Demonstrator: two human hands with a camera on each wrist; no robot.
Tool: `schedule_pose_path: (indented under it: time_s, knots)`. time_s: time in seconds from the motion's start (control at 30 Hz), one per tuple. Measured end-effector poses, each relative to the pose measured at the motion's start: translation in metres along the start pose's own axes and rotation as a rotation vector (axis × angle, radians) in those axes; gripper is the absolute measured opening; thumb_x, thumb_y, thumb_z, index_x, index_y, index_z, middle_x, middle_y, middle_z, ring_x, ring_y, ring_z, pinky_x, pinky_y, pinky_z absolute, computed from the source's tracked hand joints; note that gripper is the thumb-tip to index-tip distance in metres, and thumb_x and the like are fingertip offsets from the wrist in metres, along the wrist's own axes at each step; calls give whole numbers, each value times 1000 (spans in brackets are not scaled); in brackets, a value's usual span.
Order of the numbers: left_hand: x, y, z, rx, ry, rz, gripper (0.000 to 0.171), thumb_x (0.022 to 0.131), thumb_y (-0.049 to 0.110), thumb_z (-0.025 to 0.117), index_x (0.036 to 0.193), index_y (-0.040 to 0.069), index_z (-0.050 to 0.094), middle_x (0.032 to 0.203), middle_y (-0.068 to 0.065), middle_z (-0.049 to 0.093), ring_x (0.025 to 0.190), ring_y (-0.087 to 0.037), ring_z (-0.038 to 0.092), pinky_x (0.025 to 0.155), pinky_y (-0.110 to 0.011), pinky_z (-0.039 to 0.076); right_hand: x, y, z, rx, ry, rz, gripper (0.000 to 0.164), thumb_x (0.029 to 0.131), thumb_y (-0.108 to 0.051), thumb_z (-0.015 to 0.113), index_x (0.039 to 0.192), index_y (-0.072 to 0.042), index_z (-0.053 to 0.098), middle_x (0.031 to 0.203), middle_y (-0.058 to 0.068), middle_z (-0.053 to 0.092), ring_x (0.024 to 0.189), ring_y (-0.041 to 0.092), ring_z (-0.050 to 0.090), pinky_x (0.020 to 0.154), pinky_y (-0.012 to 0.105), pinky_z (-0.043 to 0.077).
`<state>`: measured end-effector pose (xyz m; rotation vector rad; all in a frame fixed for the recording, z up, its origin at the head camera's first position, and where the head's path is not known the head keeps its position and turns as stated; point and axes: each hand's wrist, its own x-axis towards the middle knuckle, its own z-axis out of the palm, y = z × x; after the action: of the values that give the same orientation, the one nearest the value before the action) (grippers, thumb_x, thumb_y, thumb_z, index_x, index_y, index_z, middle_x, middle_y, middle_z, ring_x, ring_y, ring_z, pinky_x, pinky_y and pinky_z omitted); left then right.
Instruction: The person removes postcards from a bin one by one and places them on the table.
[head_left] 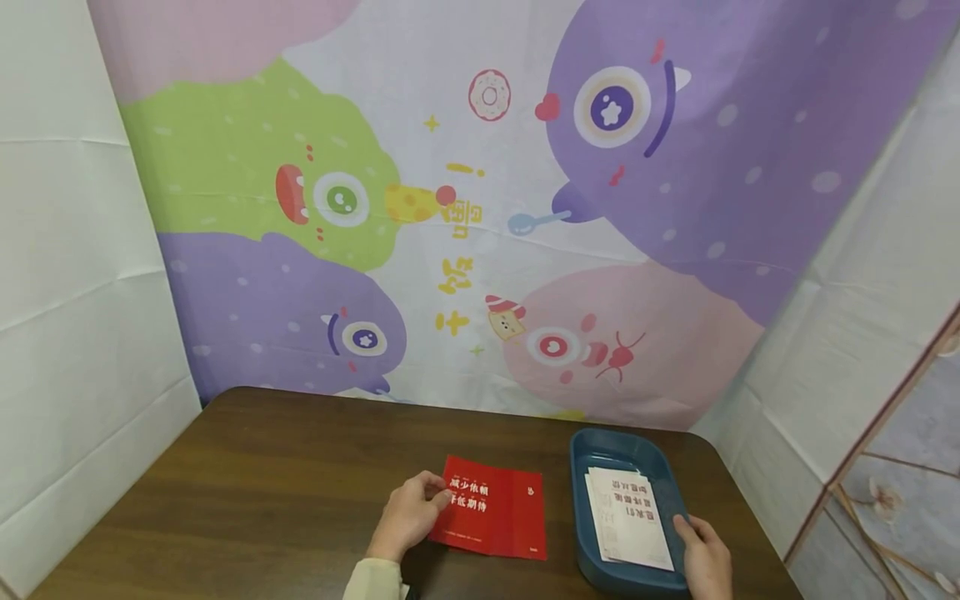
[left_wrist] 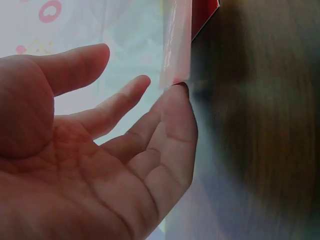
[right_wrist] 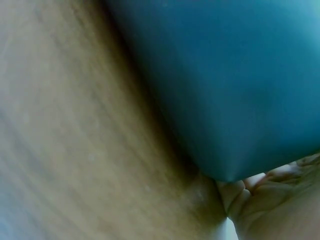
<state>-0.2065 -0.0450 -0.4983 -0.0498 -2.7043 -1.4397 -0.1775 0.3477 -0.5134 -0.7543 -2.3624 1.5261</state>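
Note:
A red folded card (head_left: 517, 517) with white lettering lies on the brown table, its crease lines running front to back. My left hand (head_left: 411, 512) is at its left edge, fingers loosely bent. In the left wrist view, the fingertips (left_wrist: 177, 95) meet the edge of the card (left_wrist: 176, 45), while thumb and forefinger stand apart from it. To the right is a blue tray (head_left: 585, 542) holding white printed cards (head_left: 633, 521), stacked slightly askew. My right hand (head_left: 707, 557) grips the tray's right side, thumb at the rim; the tray wall (right_wrist: 225, 90) hides part of its fingers.
The brown wooden table (head_left: 262, 475) reaches back to a cartoon-printed cloth (head_left: 420, 125). White cloth (head_left: 75, 292) hangs along the left side, and a floral panel (head_left: 892, 500) stands at the right.

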Motion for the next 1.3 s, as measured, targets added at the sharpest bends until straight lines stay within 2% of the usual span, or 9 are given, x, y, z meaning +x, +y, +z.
schedule_pose_path:
  time_s: [0.17,0.33,0.53,0.73,0.8,0.93,1.3]
  knots:
    - [-1,0,-1,28,-26,6,24,89,19,67,104,1,67,96,-11,70,85,-25,62,77,-52,50,2,1,0,-5,-11,17,65,100,-46,43,132,11,45,138,38,40,126,50,36,105,64,25]
    - [-3,6,-5,81,-93,17,28,91,21,65,109,0,66,100,-16,70,89,-30,62,79,-55,50,3,1,0,-20,-25,31,68,100,-48,42,134,11,42,140,38,38,127,51,34,106,65,24]
    - [-8,17,-9,223,-170,70,34,88,22,67,115,1,65,107,-22,66,99,-41,61,85,-62,48,2,1,-2,-18,-15,-3,66,100,-47,42,133,10,44,138,38,40,125,50,36,104,64,26]
    - [-11,18,-8,335,-251,113,18,84,13,69,101,10,73,108,-23,60,98,-43,56,82,-65,47,0,1,-1,0,-14,-12,64,100,-45,43,132,10,45,138,38,41,124,50,37,103,63,26]
    - [-11,17,-8,353,-255,120,15,83,11,68,98,11,75,108,-24,59,98,-44,54,81,-65,47,0,1,-1,3,-19,-8,64,100,-45,43,132,10,44,138,38,40,124,50,36,104,63,26]
    - [-11,16,-6,368,-253,118,20,84,9,66,102,8,76,109,-25,58,99,-44,54,83,-65,47,1,1,0,17,-21,13,65,100,-46,43,133,10,43,140,38,39,126,50,35,105,64,25]
    - [-11,17,-2,345,-245,79,22,86,10,65,105,6,75,108,-24,54,94,-41,55,82,-64,48,0,2,1,39,8,5,62,100,-44,45,130,10,46,137,37,41,124,49,36,104,63,25]
